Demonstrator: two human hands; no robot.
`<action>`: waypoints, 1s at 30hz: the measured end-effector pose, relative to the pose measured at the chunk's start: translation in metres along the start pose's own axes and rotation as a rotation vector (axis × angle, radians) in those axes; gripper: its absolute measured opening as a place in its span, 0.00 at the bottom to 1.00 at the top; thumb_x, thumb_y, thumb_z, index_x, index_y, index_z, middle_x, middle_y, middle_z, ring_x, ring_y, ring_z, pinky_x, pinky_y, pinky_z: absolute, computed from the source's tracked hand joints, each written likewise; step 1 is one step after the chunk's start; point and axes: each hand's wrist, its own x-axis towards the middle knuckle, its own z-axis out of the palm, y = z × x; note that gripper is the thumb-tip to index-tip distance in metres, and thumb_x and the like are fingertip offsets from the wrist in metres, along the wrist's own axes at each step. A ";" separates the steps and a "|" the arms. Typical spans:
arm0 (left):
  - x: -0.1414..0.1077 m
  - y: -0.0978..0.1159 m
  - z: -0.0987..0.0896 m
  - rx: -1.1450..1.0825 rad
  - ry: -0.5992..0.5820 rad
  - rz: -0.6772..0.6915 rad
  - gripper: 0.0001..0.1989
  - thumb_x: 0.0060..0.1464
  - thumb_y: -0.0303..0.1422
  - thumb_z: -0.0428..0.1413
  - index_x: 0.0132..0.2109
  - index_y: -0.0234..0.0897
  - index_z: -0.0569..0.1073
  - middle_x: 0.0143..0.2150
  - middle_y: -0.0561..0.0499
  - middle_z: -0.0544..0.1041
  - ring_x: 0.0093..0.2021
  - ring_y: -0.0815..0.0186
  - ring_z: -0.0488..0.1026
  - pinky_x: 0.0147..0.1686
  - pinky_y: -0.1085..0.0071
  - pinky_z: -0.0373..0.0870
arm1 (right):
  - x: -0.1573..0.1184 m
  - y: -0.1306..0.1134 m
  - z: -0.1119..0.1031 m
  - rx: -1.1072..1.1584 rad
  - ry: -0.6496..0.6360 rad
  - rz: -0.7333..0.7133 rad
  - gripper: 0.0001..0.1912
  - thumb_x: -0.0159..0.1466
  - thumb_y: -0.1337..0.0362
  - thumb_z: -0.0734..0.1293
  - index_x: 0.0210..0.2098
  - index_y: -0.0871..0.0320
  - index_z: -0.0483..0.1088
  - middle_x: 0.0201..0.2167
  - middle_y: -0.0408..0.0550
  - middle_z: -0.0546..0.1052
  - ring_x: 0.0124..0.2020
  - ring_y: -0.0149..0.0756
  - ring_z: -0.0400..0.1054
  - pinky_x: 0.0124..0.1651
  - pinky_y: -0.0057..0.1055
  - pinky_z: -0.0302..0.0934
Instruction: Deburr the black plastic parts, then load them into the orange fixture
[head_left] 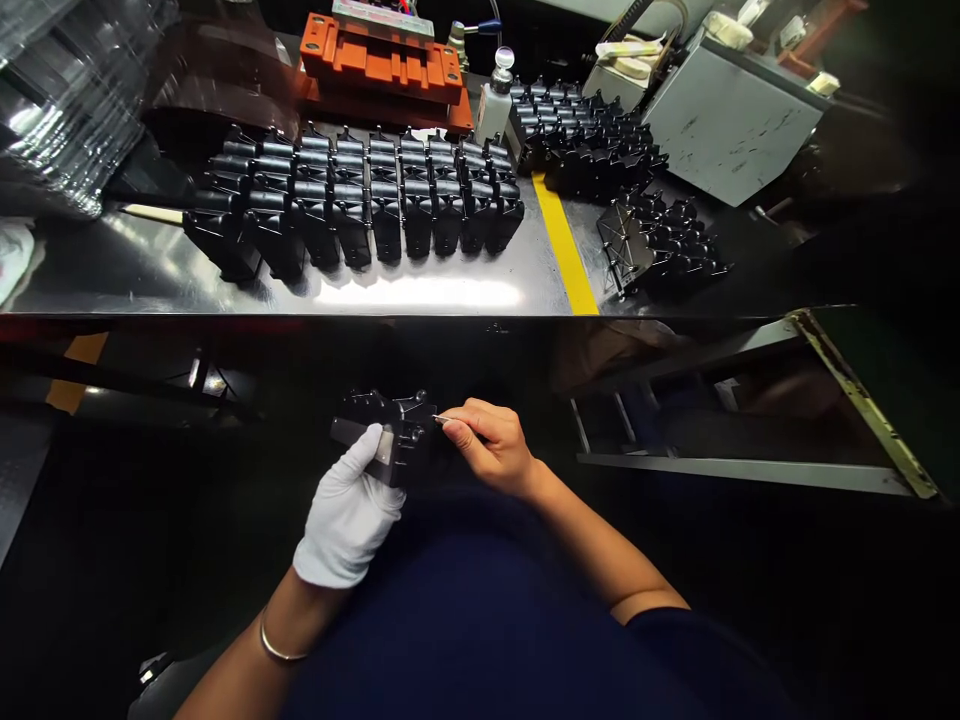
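My left hand, in a white glove, is closed around a black moulded plastic part in front of my body, with the thumb pressed on its near face. My bare right hand is just to the right of that part. Between its thumb and forefinger it pinches a thin, light-coloured tool, possibly a small blade, whose tip points at the part's right edge. Whether the tip touches the plastic I cannot tell. Most of the tool is hidden in my fingers.
On the metal bench stand rows of black plastic parts, more at the right, and a white bottle. An orange fixture sits behind. A yellow stripe crosses the bench; plastic trays are stacked left.
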 end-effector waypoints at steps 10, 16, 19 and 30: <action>-0.003 -0.002 0.004 0.241 0.082 0.055 0.22 0.66 0.25 0.35 0.62 0.35 0.64 0.31 0.53 0.82 0.33 0.75 0.80 0.40 0.87 0.73 | 0.003 -0.002 -0.006 -0.099 -0.044 -0.049 0.12 0.67 0.65 0.62 0.34 0.62 0.76 0.20 0.45 0.71 0.20 0.27 0.60 0.24 0.26 0.58; -0.004 -0.004 0.005 0.271 0.130 0.054 0.21 0.66 0.26 0.37 0.61 0.33 0.65 0.33 0.52 0.82 0.34 0.75 0.80 0.41 0.88 0.71 | 0.003 0.004 -0.008 -0.039 -0.065 -0.107 0.11 0.67 0.66 0.62 0.34 0.62 0.75 0.22 0.46 0.74 0.21 0.27 0.61 0.25 0.25 0.59; -0.004 -0.006 0.005 0.277 0.122 0.052 0.20 0.66 0.25 0.39 0.60 0.34 0.66 0.30 0.54 0.82 0.33 0.75 0.80 0.41 0.88 0.71 | 0.002 0.003 -0.009 -0.023 -0.040 -0.127 0.10 0.66 0.66 0.63 0.35 0.62 0.75 0.22 0.47 0.74 0.21 0.27 0.61 0.25 0.26 0.59; -0.003 -0.005 0.001 0.343 0.087 0.094 0.21 0.63 0.24 0.44 0.62 0.34 0.64 0.36 0.51 0.83 0.39 0.73 0.80 0.43 0.87 0.71 | -0.002 0.002 -0.005 -0.091 -0.017 -0.047 0.12 0.67 0.65 0.62 0.35 0.62 0.76 0.21 0.46 0.73 0.21 0.28 0.60 0.24 0.27 0.58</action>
